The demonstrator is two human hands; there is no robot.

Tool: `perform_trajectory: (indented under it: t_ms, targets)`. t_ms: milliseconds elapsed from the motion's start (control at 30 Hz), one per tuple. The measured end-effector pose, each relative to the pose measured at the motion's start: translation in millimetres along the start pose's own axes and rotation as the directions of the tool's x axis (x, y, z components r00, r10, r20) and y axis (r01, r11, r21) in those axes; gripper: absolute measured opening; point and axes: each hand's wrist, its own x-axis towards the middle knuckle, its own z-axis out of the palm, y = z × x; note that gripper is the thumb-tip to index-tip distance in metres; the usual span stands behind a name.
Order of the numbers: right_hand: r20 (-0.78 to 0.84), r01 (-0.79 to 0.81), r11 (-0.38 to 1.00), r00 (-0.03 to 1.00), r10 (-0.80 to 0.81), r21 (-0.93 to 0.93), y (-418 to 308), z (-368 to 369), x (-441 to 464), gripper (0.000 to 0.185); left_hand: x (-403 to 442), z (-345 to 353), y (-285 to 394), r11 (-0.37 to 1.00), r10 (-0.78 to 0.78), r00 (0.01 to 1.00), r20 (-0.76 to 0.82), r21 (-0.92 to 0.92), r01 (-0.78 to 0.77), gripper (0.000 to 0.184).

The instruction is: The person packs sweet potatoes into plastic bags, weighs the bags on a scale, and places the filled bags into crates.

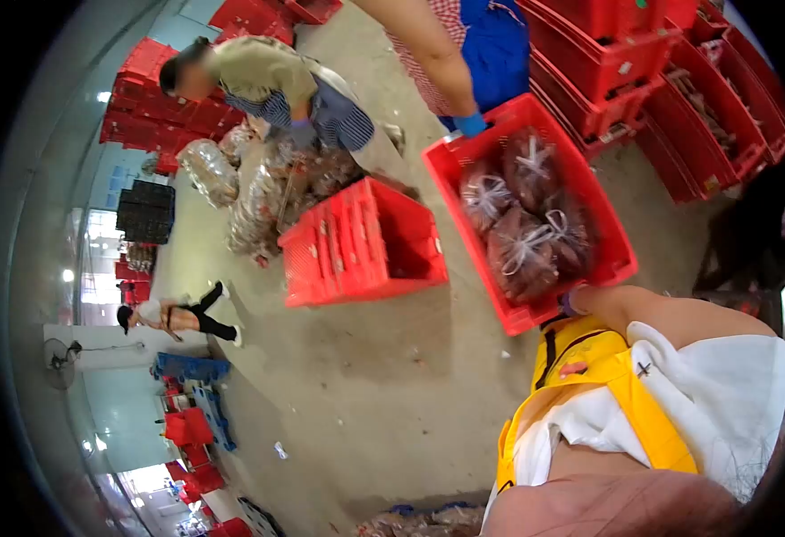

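My right hand (576, 301), in a purple glove, grips the near end of a red plastic crate (620, 261). Its fingers are partly hidden at the rim. Inside the crate lie several knotted clear plastic bags (522, 255) with dark reddish-brown contents. At the far end, a co-worker's blue-gloved hand (470, 124) holds the same crate. That person wears a blue apron and a red checked top. My yellow apron (580, 358) and white sleeve show at lower right. I cannot see my left hand.
Another red crate stack (347, 246) stands on the floor (365, 385) left of the held crate. Behind it a person in a striped apron bends over large filled bags (267, 192). Tall red crate stacks (602, 67) rise at upper right. Someone walks farther off (191, 318).
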Motion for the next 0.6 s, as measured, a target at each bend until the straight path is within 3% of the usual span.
perform_trajectory:
  t_ms: [200, 233, 267, 333, 367, 433, 500, 533, 600]
  targets:
    - [-0.015, -0.085, 0.993, 0.996, 0.084, -0.084, 84, -105, 115, 0.038, 120, -87, 106, 0.999, 0.010, 0.998, -0.056, -0.039, -0.012, 0.055]
    - [0.093, -0.057, 0.998, 0.994, 0.058, -0.017, 90, -155, 81, 0.039, 133, -105, 124, 0.999, 0.004, 0.997, -0.071, -0.043, -0.007, 0.054]
    - [0.085, -0.052, 0.999, 0.995, 0.053, -0.011, 93, -192, 61, 0.039, 146, -122, 144, 0.998, -0.001, 0.995, -0.100, -0.055, -0.005, 0.054]
    - [0.042, -0.259, 0.958, 0.966, 0.256, 0.120, 112, -253, 39, 0.048, 172, -162, 187, 0.995, -0.001, 0.983, -0.184, -0.094, -0.017, 0.052]
    - [0.028, -0.269, 0.956, 0.963, 0.268, 0.114, 136, -259, 65, 0.048, 195, -179, 210, 0.992, 0.011, 0.975, -0.224, -0.120, -0.039, 0.052]
    - [0.208, -0.241, 0.955, 0.939, 0.274, -0.172, 186, -294, 130, 0.052, 246, -213, 263, 0.986, 0.035, 0.963, -0.266, -0.148, -0.077, 0.050]
    - [0.042, -0.172, 0.973, 0.983, 0.180, -0.153, 210, -336, 159, 0.047, 299, -237, 299, 0.979, 0.079, 0.957, -0.278, -0.160, -0.128, 0.048]
    - [0.045, -0.180, 0.976, 0.981, 0.187, -0.125, 211, -368, 156, 0.045, 310, -244, 321, 0.978, 0.073, 0.958, -0.278, -0.170, -0.124, 0.048]
    - [0.024, -0.157, 0.982, 0.987, 0.160, -0.101, 201, -443, 150, 0.042, 315, -250, 368, 0.997, 0.079, 0.983, -0.165, 0.011, -0.078, 0.053]
